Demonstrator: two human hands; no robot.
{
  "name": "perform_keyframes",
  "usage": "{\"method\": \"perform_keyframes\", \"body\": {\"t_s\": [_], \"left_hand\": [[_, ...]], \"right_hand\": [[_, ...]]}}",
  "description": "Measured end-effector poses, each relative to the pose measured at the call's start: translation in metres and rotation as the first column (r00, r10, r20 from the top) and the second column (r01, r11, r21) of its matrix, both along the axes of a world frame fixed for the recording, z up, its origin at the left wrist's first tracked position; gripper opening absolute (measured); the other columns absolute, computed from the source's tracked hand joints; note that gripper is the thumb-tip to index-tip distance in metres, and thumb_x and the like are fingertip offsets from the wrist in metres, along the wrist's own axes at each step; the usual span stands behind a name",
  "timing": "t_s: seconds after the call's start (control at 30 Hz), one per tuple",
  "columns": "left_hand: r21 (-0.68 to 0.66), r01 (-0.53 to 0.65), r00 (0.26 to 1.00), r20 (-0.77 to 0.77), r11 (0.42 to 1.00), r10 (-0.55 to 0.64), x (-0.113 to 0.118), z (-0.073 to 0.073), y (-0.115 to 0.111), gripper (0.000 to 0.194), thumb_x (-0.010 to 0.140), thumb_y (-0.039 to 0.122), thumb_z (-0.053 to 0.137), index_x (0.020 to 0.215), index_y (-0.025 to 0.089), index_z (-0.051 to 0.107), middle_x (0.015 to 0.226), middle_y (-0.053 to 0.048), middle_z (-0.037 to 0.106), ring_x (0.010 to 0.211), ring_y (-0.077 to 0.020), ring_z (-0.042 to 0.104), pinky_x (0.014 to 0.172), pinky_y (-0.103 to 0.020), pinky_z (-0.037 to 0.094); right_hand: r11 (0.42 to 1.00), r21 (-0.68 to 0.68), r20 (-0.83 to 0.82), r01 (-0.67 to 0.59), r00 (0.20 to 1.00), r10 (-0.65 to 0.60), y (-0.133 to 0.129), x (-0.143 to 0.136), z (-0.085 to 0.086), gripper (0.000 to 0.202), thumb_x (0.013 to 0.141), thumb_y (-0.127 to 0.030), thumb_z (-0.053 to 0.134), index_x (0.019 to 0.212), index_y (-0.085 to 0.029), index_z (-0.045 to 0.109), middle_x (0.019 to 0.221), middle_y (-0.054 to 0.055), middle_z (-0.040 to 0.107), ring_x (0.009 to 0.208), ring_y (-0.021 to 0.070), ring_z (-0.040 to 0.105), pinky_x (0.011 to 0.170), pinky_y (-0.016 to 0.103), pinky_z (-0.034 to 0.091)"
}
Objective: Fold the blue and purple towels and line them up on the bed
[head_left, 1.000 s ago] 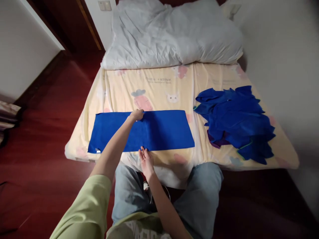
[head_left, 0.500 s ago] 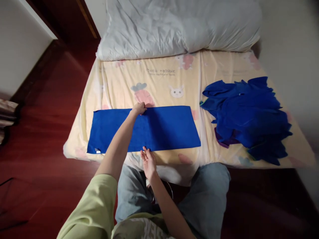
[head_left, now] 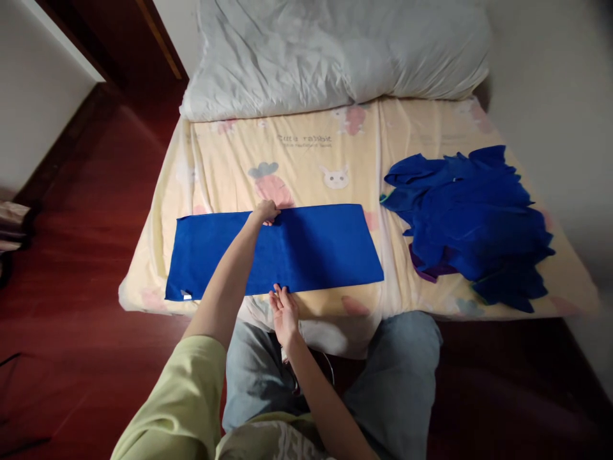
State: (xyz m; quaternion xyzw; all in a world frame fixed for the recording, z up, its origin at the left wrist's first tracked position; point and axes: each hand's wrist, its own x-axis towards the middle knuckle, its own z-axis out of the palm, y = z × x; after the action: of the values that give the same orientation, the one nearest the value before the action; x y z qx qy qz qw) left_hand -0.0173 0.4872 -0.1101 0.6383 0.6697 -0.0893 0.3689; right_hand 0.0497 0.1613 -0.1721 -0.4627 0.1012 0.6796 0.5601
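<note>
A long blue cloth lies flat across the bed, with a small white tag at its near left corner. My left hand reaches over the cloth to the middle of its far edge, its fingers closed on that edge. At the middle of the near edge is my right hand, palm turned up, fingers apart, the fingertips touching or just under the edge. To the right lies a loose heap of blue cloths, with a purple cloth showing beneath it.
The bed has a yellow sheet printed with rabbits and carrots. A rolled white quilt spans its far side. My knees in jeans are against the near edge. Dark red floor shows at the left.
The view has shifted slightly, so the heap of cloths sits a little further left in the picture. Both hands keep nearly the same places on the cloth.
</note>
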Motion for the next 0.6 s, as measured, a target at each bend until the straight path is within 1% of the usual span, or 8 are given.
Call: {"method": "perform_keyframes", "body": {"t_s": [0.1, 0.17, 0.23, 0.3, 0.4, 0.47, 0.53, 0.6], "left_hand": [[0.117, 0.007, 1.000, 0.016, 0.993, -0.009, -0.005, 0.001, 0.003, 0.035, 0.102, 0.033, 0.055, 0.087, 0.009, 0.076, 0.068, -0.011, 0.072, 0.056, -0.0152, 0.067, 0.063, -0.023, 0.054], [0.152, -0.022, 0.998, 0.059, 0.988, 0.013, -0.007, 0.006, 0.004, 0.036, 0.101, 0.034, 0.056, 0.084, 0.009, 0.075, 0.073, -0.012, 0.074, 0.059, -0.0151, 0.068, 0.062, -0.022, 0.053], [0.159, -0.067, 0.992, 0.114, 0.985, 0.050, -0.008, 0.016, 0.002, 0.034, 0.100, 0.033, 0.057, 0.083, 0.010, 0.074, 0.077, -0.012, 0.075, 0.062, -0.0152, 0.068, 0.061, -0.022, 0.053], [0.157, -0.109, 0.983, 0.162, 0.981, 0.084, -0.008, 0.029, -0.002, 0.030, 0.098, 0.031, 0.058, 0.082, 0.010, 0.073, 0.078, -0.012, 0.076, 0.063, -0.0154, 0.069, 0.061, -0.022, 0.053], [0.185, -0.156, 0.967, 0.229, 0.970, 0.112, -0.007, 0.056, -0.012, 0.028, 0.096, 0.030, 0.060, 0.078, 0.012, 0.072, 0.075, -0.011, 0.075, 0.067, -0.0167, 0.069, 0.060, -0.022, 0.053], [0.214, -0.185, 0.954, 0.272, 0.959, 0.124, -0.006, 0.078, -0.019, 0.030, 0.094, 0.032, 0.061, 0.072, 0.013, 0.070, 0.071, -0.012, 0.073, 0.069, -0.0183, 0.069, 0.060, -0.024, 0.053], [0.241, -0.214, 0.940, 0.314, 0.947, 0.132, -0.006, 0.103, -0.027, 0.033, 0.092, 0.035, 0.064, 0.066, 0.014, 0.067, 0.068, -0.012, 0.071, 0.070, -0.0195, 0.070, 0.061, -0.026, 0.054], [0.264, -0.243, 0.921, 0.365, 0.933, 0.136, -0.007, 0.132, -0.035, 0.035, 0.091, 0.038, 0.065, 0.064, 0.015, 0.064, 0.068, -0.011, 0.070, 0.070, -0.0192, 0.069, 0.062, -0.027, 0.053]], "right_hand": [[1.000, -0.025, 0.009, 0.015, 1.000, -0.015, 0.001, 0.000, 0.001, 0.025, 0.086, -0.039, 0.081, 0.100, -0.020, 0.073, 0.121, 0.009, 0.078, 0.101, 0.0164, 0.076, 0.098, 0.031, 0.061], [0.999, -0.026, -0.002, 0.042, 0.999, -0.042, 0.000, 0.000, 0.002, 0.024, 0.084, -0.037, 0.082, 0.098, -0.019, 0.073, 0.118, 0.009, 0.079, 0.103, 0.0170, 0.076, 0.101, 0.031, 0.060], [0.998, -0.013, -0.007, 0.058, 0.998, -0.058, -0.002, 0.001, 0.004, 0.025, 0.083, -0.036, 0.084, 0.095, -0.018, 0.073, 0.115, 0.009, 0.080, 0.104, 0.0171, 0.076, 0.103, 0.031, 0.059], [0.998, 0.015, 0.006, 0.054, 0.999, -0.054, -0.006, 0.002, 0.008, 0.027, 0.082, -0.038, 0.085, 0.095, -0.018, 0.073, 0.112, 0.009, 0.080, 0.104, 0.0168, 0.076, 0.104, 0.031, 0.058], [0.996, 0.074, 0.049, 0.039, 0.998, -0.043, -0.011, 0.004, 0.020, 0.031, 0.079, -0.043, 0.087, 0.093, -0.019, 0.073, 0.111, 0.008, 0.081, 0.100, 0.0166, 0.076, 0.101, 0.030, 0.059], [0.993, 0.111, 0.078, 0.041, 0.996, -0.050, -0.014, 0.008, 0.032, 0.034, 0.077, -0.046, 0.088, 0.090, -0.019, 0.073, 0.110, 0.009, 0.081, 0.097, 0.0171, 0.077, 0.097, 0.029, 0.060], [0.989, 0.135, 0.114, 0.058, 0.991, -0.074, -0.014, 0.015, 0.046, 0.035, 0.075, -0.047, 0.088, 0.085, -0.018, 0.072, 0.105, 0.010, 0.081, 0.093, 0.0178, 0.077, 0.092, 0.029, 0.061], [0.982, 0.169, 0.157, 0.080, 0.982, -0.106, -0.011, 0.028, 0.064, 0.035, 0.075, -0.046, 0.089, 0.080, -0.017, 0.071, 0.099, 0.011, 0.081, 0.088, 0.0186, 0.077, 0.087, 0.030, 0.061]]}}
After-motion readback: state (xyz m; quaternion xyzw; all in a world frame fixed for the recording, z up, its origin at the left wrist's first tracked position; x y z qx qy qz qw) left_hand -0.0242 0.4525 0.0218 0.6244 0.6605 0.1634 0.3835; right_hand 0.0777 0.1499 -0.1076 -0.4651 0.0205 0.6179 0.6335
